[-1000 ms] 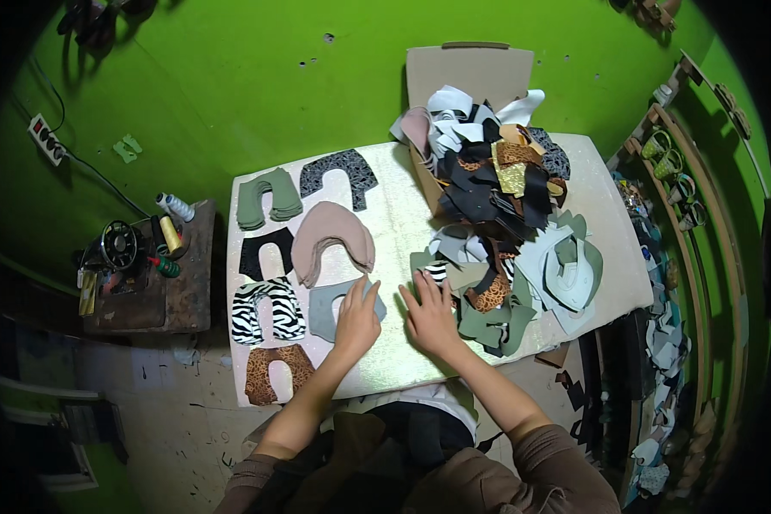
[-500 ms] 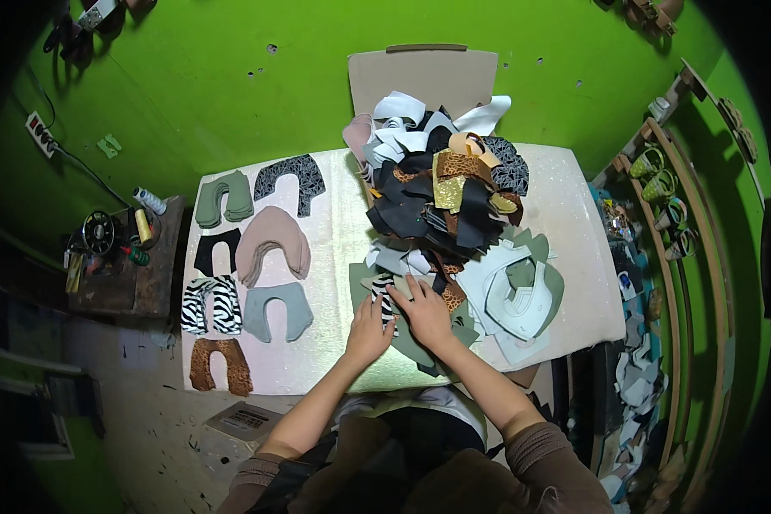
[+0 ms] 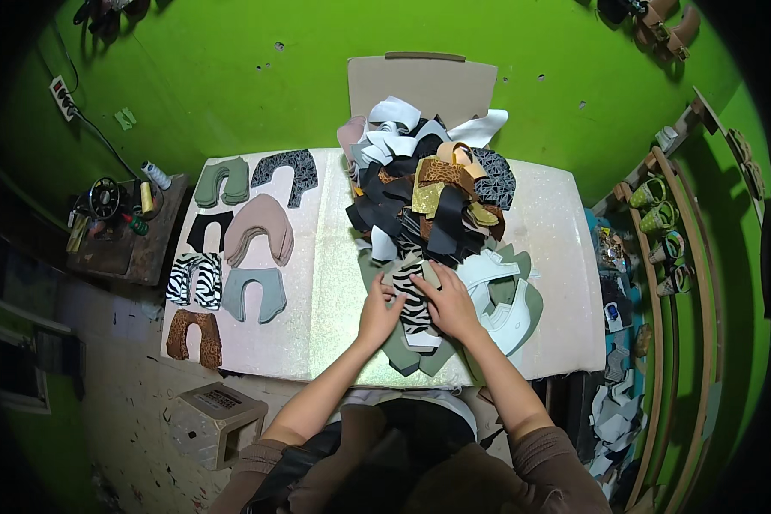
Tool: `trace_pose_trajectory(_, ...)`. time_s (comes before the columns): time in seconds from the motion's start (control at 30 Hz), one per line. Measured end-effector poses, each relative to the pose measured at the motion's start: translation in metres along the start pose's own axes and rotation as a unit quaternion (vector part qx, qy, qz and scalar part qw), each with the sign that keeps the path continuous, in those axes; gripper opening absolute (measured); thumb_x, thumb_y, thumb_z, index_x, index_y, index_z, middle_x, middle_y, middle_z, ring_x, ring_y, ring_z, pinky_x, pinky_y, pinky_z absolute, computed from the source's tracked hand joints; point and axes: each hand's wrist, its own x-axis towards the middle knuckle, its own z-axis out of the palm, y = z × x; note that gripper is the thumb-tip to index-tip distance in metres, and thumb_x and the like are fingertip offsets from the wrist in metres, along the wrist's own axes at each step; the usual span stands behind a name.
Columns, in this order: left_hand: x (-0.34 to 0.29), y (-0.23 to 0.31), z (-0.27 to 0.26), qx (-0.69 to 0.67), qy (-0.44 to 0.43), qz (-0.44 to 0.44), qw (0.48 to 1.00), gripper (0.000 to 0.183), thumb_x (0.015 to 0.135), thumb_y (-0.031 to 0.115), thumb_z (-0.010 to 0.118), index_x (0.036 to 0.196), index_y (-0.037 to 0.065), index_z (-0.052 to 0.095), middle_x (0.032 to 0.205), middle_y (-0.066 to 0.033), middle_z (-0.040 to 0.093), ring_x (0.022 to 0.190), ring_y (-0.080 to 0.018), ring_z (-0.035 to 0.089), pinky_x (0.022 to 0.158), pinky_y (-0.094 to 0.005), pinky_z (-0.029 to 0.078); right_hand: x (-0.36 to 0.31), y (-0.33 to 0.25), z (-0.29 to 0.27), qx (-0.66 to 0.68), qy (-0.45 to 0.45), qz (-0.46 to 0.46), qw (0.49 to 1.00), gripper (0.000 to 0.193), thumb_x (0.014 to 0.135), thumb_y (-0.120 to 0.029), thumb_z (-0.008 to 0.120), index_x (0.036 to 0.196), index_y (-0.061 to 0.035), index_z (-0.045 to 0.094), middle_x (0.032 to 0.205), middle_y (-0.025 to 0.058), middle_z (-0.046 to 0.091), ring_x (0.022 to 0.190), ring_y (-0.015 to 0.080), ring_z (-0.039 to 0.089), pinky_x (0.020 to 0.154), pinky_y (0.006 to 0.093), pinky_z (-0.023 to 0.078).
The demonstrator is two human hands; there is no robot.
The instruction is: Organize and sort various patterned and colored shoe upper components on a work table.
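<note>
On the table in front of me lies a zebra-print cut piece (image 3: 414, 301) of leather or fabric, with a white edge showing at its near end. My left hand (image 3: 382, 310) is at its left side, bent fingers gripping that edge. From the right, my right hand (image 3: 451, 304) closes on the opposite edge, fingertips over the striped surface. Underneath are olive-green cut pieces (image 3: 397, 355). Just beyond my hands rises a mixed heap of black scraps (image 3: 445, 231), with leopard-print, gold and white ones. White curved pieces (image 3: 510, 321) lie beside my right hand.
Curved cut-outs stand in sorted groups at the left: green (image 3: 223, 182), pink (image 3: 261, 230), grey (image 3: 255, 295), zebra (image 3: 194, 280) and leopard (image 3: 194, 337). A small wooden table (image 3: 128, 244) holds thread spools. A stool (image 3: 218, 420) is on the floor; a wooden shoe rack (image 3: 672, 325) stands right.
The zebra-print piece now lies more exposed between my hands, which have moved apart slightly. Some heap scraps have shifted, and my view has moved a little.
</note>
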Motion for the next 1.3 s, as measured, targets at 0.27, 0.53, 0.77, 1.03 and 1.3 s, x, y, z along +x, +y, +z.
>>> trace_pose_trajectory(0.27, 0.013, 0.021, -0.015, -0.044, -0.050, -0.049, 0.997, 0.028, 0.082, 0.018, 0.061, 0.100, -0.002, 0.052, 0.078, -0.0035, 0.056, 0.071, -0.0080, 0.051, 0.063, -0.0229, 0.043, 0.000, -0.004, -0.011, 0.059, 0.027, 0.033, 0.997, 0.057, 0.072, -0.020, 0.063, 0.126, -0.0169, 0.044, 0.129, 0.0213, 0.031, 0.121, 0.0402, 0.028, 0.100, 0.0456, 0.026)
trace_pose_trajectory(0.53, 0.019, 0.058, -0.040, 0.079, -0.062, 0.104, 0.990, 0.023, 0.080, 0.013, 0.058, 0.099, 0.000, 0.054, 0.088, -0.0141, 0.057, 0.075, -0.0268, 0.058, 0.069, -0.0322, 0.046, 0.035, -0.004, -0.017, 0.133, -0.004, 0.046, 0.990, 0.059, 0.067, -0.015, 0.068, 0.121, -0.0058, 0.044, 0.110, 0.0164, 0.044, 0.103, 0.0312, 0.044, 0.089, 0.0363, 0.037)
trace_pose_trajectory(0.77, 0.023, 0.067, -0.051, 0.109, 0.019, 0.189, 0.976, 0.028, 0.078, 0.014, 0.061, 0.101, 0.000, 0.054, 0.097, -0.0138, 0.054, 0.092, -0.0271, 0.052, 0.081, -0.0328, 0.041, 0.053, -0.014, -0.029, 0.130, 0.057, -0.023, 0.990, 0.039, 0.062, -0.010, 0.067, 0.099, -0.0050, 0.053, 0.096, 0.0078, 0.051, 0.096, 0.0272, 0.048, 0.081, 0.0357, 0.038)
trace_pose_trajectory(1.03, 0.028, 0.083, -0.072, 0.096, 0.010, 0.236, 0.967, 0.016, 0.076, 0.013, 0.063, 0.087, 0.002, 0.059, 0.091, -0.0113, 0.052, 0.092, -0.0286, 0.050, 0.081, -0.0348, 0.039, 0.056, -0.019, -0.040, 0.188, 0.095, -0.063, 0.976, 0.025, 0.070, -0.021, 0.069, 0.084, -0.0044, 0.056, 0.095, 0.0097, 0.052, 0.097, 0.0273, 0.047, 0.084, 0.0360, 0.036)
trace_pose_trajectory(1.3, 0.034, 0.077, -0.098, -0.022, 0.080, 0.168, 0.982, 0.016, 0.081, 0.012, 0.059, 0.088, -0.001, 0.055, 0.080, -0.0068, 0.059, 0.076, -0.0153, 0.055, 0.071, -0.0266, 0.043, 0.054, -0.015, -0.072, 0.340, -0.092, 0.130, 0.927, 0.024, 0.079, -0.020, 0.064, 0.086, 0.0016, 0.056, 0.078, 0.0120, 0.060, 0.074, 0.0199, 0.058, 0.065, 0.0298, 0.045)
